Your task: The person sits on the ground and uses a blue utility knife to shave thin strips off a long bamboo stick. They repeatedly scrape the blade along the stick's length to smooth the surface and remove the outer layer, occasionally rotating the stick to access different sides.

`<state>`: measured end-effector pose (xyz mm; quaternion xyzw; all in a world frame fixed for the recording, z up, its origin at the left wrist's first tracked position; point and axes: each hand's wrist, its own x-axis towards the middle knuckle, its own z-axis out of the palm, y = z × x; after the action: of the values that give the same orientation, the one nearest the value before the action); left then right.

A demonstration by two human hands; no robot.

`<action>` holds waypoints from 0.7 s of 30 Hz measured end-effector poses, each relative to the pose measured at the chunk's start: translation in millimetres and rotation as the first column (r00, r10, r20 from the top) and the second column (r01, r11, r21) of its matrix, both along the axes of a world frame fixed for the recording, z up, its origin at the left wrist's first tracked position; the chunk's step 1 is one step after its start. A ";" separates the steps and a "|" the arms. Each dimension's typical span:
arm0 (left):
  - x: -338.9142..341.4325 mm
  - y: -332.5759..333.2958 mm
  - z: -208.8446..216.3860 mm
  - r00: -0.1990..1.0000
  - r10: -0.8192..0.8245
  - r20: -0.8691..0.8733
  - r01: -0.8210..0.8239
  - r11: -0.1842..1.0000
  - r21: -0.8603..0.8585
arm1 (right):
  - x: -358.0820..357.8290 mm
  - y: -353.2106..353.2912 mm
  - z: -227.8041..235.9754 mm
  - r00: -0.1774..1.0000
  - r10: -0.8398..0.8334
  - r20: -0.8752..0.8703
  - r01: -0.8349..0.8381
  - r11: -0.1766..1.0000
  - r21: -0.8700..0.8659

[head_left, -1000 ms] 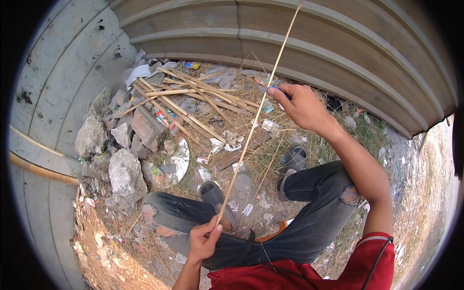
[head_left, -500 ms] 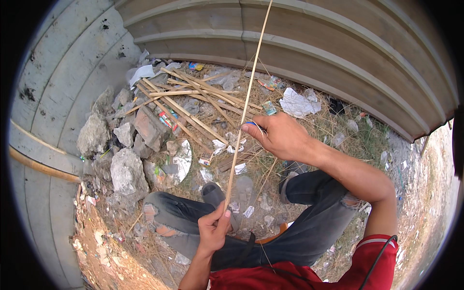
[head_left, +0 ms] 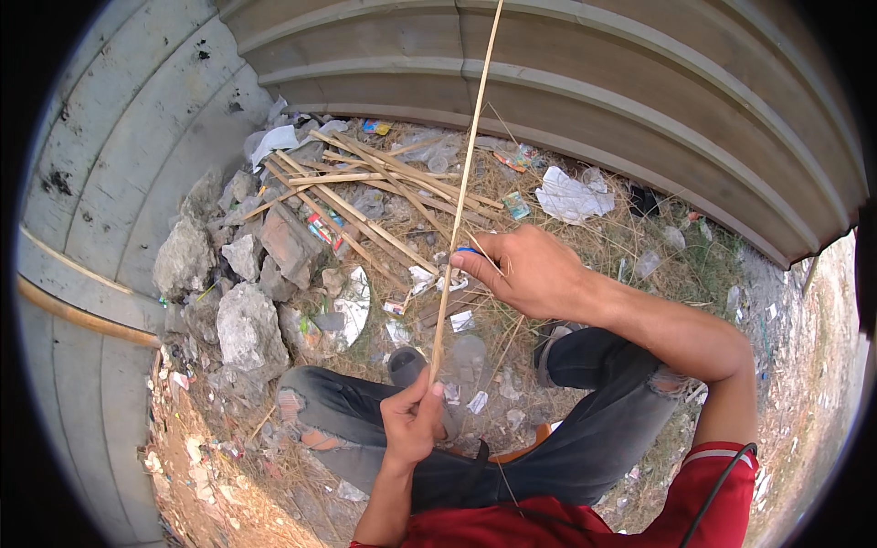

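Pale wood, long and thin, the strip (head_left: 470, 151) slants from above my left leg to the top edge of view, before the ribbed metal wall (head_left: 658, 100). My left hand (head_left: 408, 427) pinches its lower end, fingers closed with the thumb pressed along it. Farther up, my right hand (head_left: 541, 268) has its fingers curled around a blue object (head_left: 468, 250), mostly hidden, with the thumb tip at the strip. Beyond, loose sticks (head_left: 338, 178) lie crossed on littered ground (head_left: 681, 269), grey rocks (head_left: 248, 329) beside them.
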<state>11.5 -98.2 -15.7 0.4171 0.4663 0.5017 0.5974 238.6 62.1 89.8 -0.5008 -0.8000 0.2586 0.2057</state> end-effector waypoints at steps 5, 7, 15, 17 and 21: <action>4.9 7.0 6.3 0.998 0.018 0.064 -0.017 1.000 -0.017 | -5.6 -8.1 -15.5 0.998 0.056 -0.018 -0.056 0.998 0.009; 8.3 10.5 12.7 0.994 0.037 0.098 -0.034 0.999 -0.024 | -16.6 -28.1 -20.3 0.990 0.137 0.015 -0.137 0.990 -0.016; 13.6 32.0 14.6 0.990 0.117 0.076 -0.114 0.993 -0.038 | -29.1 -34.7 -16.3 0.975 0.223 -0.005 -0.222 0.971 -0.094; 13.4 29.3 20.9 0.990 0.104 0.091 -0.103 0.994 -0.023 | -24.3 -21.0 -4.7 0.987 0.156 -0.021 -0.158 0.981 -0.114; 11.2 26.6 16.6 0.997 0.077 -0.015 -0.077 0.996 0.043 | -18.4 1.4 0.3 0.999 0.033 -0.029 -0.033 0.999 -0.008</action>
<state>22.7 -71.6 0.9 0.4157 0.4760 0.5307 0.5647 220.1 63.5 90.1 -0.4848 -0.8040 0.2723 0.2107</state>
